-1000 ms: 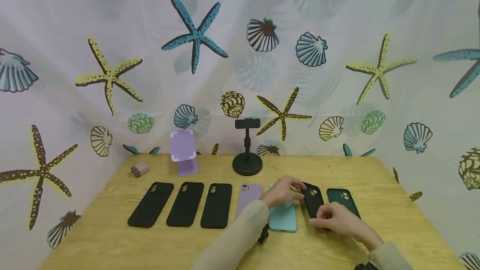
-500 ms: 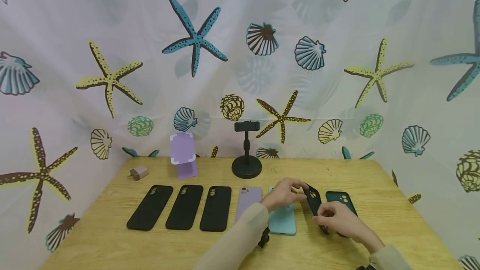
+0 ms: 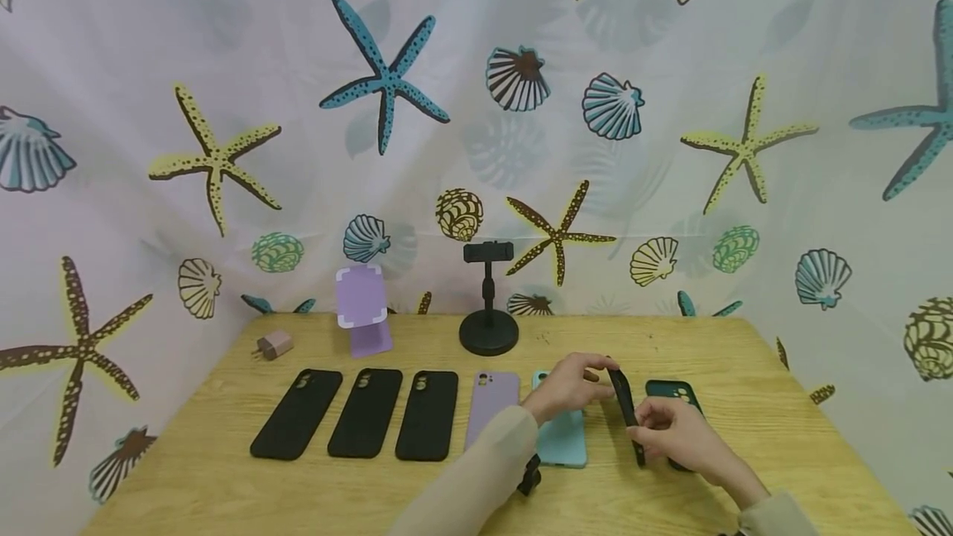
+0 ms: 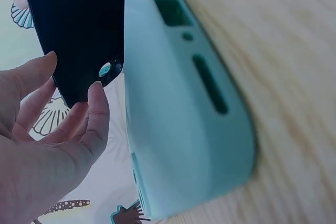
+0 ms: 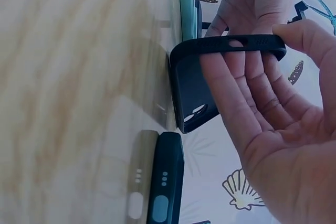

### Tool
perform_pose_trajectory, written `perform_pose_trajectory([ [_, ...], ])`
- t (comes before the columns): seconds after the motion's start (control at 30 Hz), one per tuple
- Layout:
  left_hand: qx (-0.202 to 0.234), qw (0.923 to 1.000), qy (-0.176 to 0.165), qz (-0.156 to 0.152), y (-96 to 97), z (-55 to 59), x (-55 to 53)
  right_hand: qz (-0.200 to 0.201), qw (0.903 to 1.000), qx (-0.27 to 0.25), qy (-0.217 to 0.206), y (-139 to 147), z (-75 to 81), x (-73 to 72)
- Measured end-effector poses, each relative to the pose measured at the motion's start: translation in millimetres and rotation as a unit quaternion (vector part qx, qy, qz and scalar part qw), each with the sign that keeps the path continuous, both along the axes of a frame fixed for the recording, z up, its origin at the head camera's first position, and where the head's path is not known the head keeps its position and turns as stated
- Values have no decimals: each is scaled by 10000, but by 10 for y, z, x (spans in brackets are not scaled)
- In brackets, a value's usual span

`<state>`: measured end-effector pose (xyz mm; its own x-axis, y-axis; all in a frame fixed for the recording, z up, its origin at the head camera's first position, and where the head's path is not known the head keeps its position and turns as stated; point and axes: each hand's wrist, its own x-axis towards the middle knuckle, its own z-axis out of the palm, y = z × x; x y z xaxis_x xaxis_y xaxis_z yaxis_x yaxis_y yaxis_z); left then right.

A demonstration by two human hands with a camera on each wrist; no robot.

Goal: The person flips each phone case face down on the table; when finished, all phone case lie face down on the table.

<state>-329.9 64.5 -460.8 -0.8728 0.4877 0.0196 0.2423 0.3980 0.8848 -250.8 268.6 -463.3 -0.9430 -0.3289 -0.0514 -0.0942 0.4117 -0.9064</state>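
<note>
A black phone case (image 3: 624, 404) stands tilted up on its long edge between my two hands. My left hand (image 3: 567, 385) pinches its far end beside the camera cutout, thumb on one side and fingertips on the other, as the left wrist view shows. At the near end, my right hand (image 5: 294, 145) grips the case with the thumb on the end rim and several fingers inside the hollow. Left of it lies a light blue case (image 3: 562, 441), partly covered by my left hand. On the right, my right hand partly hides a dark green case (image 3: 670, 390).
Further left lie a lilac case (image 3: 495, 395) and several black cases (image 3: 428, 416) in a row. Behind them stand a black phone holder (image 3: 489, 332), a purple stand (image 3: 361, 296) and a pinkish charger plug (image 3: 275, 344). A patterned curtain (image 3: 417, 189) closes off the table's back.
The black case has turned from lying nearly flat, inside facing up, to standing on its long edge. Both hands stay at its ends; the right has moved slightly rightward.
</note>
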Motion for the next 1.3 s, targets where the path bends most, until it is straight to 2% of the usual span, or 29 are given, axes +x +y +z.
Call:
perform_pose_trajectory([
  [0.27,74,9999,-50,-77,25,4,18,-29,9987,-495,-99,36,5,-7],
  [0.47,72,9998,-138,-125,59,18,41,-270,9989,-389,-44,34,49,23],
  [0.73,100,9993,-41,-359,47,12,52,-155,9991,-389,-51,75,70,52],
  [0.87,-11,9992,-84,-389,25,-12,47,-123,9996,-225,-101,123,68,66],
  [1.07,-277,9991,-188,-258,4,-44,20,-149,9996,-148,-169,201,61,76],
  [1.2,-602,9979,-68,-229,-8,-49,4,-170,9992,-176,-327,241,51,81],
  [1.3,-944,9951,180,-236,-14,-63,-13,-175,9988,-142,-429,263,33,82],
])
